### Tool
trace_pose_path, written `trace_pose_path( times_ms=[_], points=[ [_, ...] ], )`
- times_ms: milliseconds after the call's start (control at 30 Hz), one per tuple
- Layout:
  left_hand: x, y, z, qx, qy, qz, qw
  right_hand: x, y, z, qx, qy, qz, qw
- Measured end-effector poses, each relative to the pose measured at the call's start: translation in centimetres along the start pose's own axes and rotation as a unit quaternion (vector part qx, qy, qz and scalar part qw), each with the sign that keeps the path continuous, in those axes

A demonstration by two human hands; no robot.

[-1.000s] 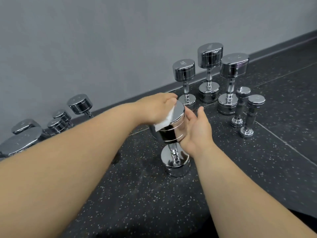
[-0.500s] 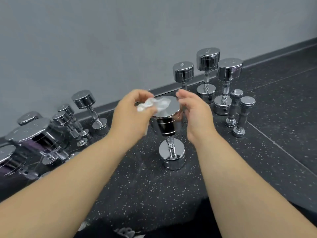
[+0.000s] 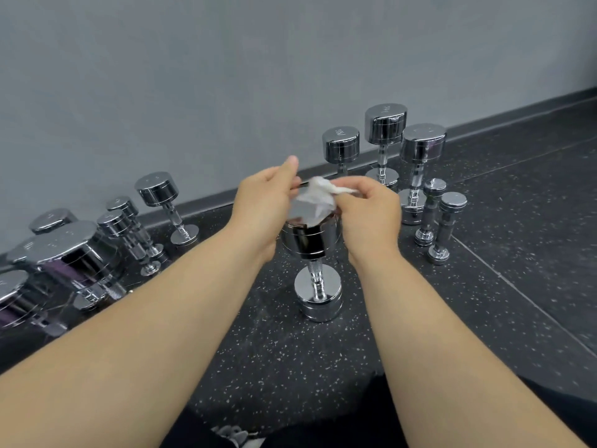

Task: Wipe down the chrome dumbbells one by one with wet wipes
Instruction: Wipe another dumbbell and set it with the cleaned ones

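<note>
Black rubber flooring flecked with white [image 3: 258, 350] fills the near ground, with a thin straight seam [image 3: 517, 286] crossing it on the right. On it, in the middle, stands a chrome dumbbell with round heads and a knurled handle [image 3: 310, 242], upright on one end. Just above its top head, the left hand [image 3: 261, 208] and the right hand [image 3: 371, 211] each pinch a side of a crumpled white wet wipe [image 3: 315, 202], fingers curled, the left thumb lifted. To the left, a cluster of chrome dumbbells [image 3: 74, 253] appears to tilt towards the wall; to the right, farther off, five upright chrome dumbbells [image 3: 420, 147] stand close together. A dark grey skirting strip [image 3: 200, 205] edges the floor below a plain matte grey wall [image 3: 226, 76].
</note>
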State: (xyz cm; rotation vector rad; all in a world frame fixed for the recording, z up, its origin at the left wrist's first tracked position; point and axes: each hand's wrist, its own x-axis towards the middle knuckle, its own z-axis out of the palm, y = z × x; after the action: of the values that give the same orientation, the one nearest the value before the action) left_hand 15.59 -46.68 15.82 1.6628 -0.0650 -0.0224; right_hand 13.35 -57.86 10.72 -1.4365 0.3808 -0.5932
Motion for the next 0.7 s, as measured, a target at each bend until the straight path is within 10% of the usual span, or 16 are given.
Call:
trace_pose_path(
  times_ms=[200, 700],
  points=[
    [1.6, -2.6, -2.0, 0.491, -0.08, 0.162, 0.852, -4.0, 3.4, 0.9, -0.039, 0.088, 0.082, 0.992],
    [1.6, -2.5, -2.1, 0.543, -0.103, 0.201, 0.809, -3.0, 5.0, 1.8, -0.037, 0.066, 0.084, 0.994]
  ],
)
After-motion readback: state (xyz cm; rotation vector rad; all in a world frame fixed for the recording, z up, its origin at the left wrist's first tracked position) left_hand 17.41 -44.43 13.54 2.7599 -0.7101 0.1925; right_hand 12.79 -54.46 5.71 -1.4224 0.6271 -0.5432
